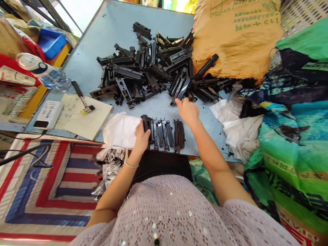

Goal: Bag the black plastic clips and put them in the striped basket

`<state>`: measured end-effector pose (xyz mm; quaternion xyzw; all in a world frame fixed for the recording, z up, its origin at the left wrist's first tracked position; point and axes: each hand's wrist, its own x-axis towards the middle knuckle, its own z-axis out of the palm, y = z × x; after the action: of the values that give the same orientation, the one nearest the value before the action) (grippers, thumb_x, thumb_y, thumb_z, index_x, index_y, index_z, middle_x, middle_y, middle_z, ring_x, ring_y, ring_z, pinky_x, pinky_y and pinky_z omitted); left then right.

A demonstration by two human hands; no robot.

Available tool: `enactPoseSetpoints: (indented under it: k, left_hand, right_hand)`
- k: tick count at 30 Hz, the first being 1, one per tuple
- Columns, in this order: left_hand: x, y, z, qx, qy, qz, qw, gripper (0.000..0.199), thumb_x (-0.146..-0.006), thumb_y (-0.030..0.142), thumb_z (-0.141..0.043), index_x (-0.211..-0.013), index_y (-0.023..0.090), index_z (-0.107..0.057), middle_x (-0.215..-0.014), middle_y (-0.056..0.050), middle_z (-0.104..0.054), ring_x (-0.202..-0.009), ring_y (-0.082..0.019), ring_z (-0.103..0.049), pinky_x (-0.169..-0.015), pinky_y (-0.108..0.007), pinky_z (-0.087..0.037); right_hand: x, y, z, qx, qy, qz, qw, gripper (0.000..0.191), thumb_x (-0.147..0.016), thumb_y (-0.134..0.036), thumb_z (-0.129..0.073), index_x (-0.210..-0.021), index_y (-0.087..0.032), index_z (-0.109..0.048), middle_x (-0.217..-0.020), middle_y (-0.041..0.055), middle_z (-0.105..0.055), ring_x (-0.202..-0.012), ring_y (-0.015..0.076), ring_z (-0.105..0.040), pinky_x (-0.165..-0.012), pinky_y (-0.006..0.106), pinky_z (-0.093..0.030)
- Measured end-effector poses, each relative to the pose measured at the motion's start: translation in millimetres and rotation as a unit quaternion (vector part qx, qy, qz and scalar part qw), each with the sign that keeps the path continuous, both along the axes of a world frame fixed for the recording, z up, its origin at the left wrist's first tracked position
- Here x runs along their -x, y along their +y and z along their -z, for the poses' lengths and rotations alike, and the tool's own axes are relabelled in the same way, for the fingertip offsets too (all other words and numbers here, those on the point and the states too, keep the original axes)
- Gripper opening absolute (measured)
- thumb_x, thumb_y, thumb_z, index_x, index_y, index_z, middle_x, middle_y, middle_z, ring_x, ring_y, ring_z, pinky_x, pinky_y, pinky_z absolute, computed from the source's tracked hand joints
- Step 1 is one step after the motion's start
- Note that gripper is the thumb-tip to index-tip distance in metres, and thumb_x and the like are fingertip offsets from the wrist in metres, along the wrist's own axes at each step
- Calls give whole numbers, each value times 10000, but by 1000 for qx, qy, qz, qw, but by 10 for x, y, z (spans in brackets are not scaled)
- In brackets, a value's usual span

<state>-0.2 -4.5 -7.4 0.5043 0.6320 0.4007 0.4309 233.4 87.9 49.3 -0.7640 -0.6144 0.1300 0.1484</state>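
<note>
Several black parts (161, 133) stand side by side in a short row at the table's near edge. At the row's left end, my left hand (142, 136) is closed around a black part (147, 123). Beyond the row, my right hand (188, 111) reaches to the near side of a big heap of similar black parts (151, 68). Its fingertips touch the end of one black part (183, 89), with thumb and finger pressed together. A white plastic bag (120, 128) lies just left of my left hand.
On the left are a brush (82, 99) on cardboard (87, 119), a white device (48, 115) and a clear bottle (55, 77). An orange sack (238, 41) stands back right, beside green and blue sacks (302, 136). Crumpled white plastic (241, 133) lies at the right edge.
</note>
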Motion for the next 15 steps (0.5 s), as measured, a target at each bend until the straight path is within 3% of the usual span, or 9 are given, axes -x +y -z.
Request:
enactPoseSetpoints:
  k: [3, 6, 8, 12, 13, 15]
  left_hand:
    - [-120, -54, 99, -2, 37, 25, 999, 730, -833, 287, -621, -1525, 199, -408, -1614, -153, -317, -1547, -340, -217, -1286, -530, -119]
    - [-104, -92, 17, -20, 17, 17, 999, 702, -869, 338, -619, -1526, 233, -396, -1600, -147, -309, -1534, -319, -249, -1274, -527, -175]
    - [-79, -97, -104, -44, -21, 6, 999, 655, -895, 390, -614, -1503, 244, -416, -1562, -153, -351, -1481, -306, -347, -1239, -513, -275]
    - [-203, -3, -399, -69, -171, 53, 981, 662, -867, 466, -689, -1451, 282, -437, -1486, -129, -471, -1360, -264, -505, -1138, -424, -422]
    - [-253, 36, -467, -65, -197, 51, 977, 677, -836, 470, -729, -1425, 283, -453, -1438, -114, -517, -1320, -254, -535, -1104, -398, -449]
    - [-324, 99, -582, -39, -231, 27, 972, 607, -792, 470, -774, -1308, 258, -537, -1232, -72, -628, -1139, -223, -621, -972, -336, -516]
  right_hand:
    - [-186, 531, 52, 62, 43, 65, 995, 604, -1005, -607, -450, -1125, -45, -637, -1030, 274, -724, -987, 341, -694, -859, 399, -469]
    - [-240, 624, 73, 85, 187, 39, 978, 567, -1026, -586, -375, -1031, -101, -667, -867, 162, -744, -805, 256, -696, -763, 335, -488]
    - [-175, 413, 36, 55, 213, 11, 975, 547, -1016, -600, -363, -968, -151, -670, -785, 106, -729, -735, 236, -675, -691, 313, -478]
    - [187, -398, -168, -24, 50, -44, 998, 498, -878, -665, -599, -1009, -188, -650, -787, 114, -721, -750, 300, -675, -665, 349, -453]
    - [279, -598, -236, -26, 23, -86, 996, 509, -875, -663, -611, -1025, -178, -642, -785, 125, -721, -733, 304, -675, -658, 355, -446]
    - [397, -888, -363, -14, 37, -230, 972, 478, -891, -649, -613, -1024, -190, -628, -813, 109, -727, -702, 269, -669, -638, 336, -432]
